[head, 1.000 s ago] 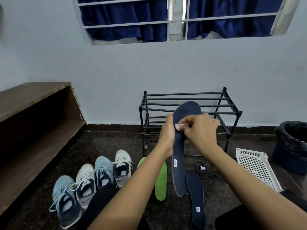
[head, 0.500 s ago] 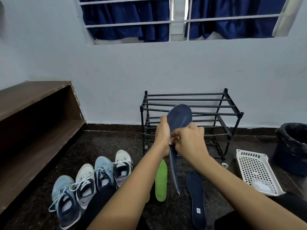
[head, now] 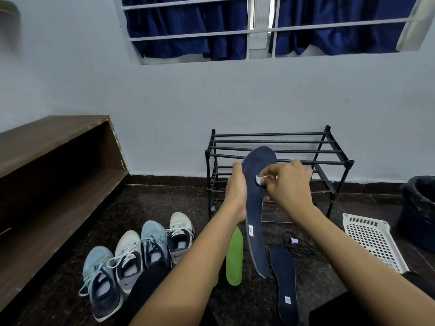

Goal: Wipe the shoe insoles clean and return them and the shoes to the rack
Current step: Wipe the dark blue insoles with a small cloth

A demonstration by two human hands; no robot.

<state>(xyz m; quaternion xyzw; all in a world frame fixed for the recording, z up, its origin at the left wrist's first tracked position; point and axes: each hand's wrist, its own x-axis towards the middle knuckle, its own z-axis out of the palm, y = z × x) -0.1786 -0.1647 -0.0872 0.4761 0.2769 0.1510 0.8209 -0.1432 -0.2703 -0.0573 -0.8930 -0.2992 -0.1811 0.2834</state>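
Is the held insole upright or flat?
Upright: the navy foam insole stands toe-up in the left hand; right hand presses a white wipe on it.

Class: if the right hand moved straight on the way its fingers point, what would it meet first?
The dark blue insole held by the left hand; the white wipe in the right hand seems to touch it, though depth is unclear.

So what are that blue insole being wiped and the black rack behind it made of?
Navy insole: likely foam with a matte fabric top; it looks thin with a paler edge. Shoe rack: probably metal tubes with plastic corner joints, smooth black finish.
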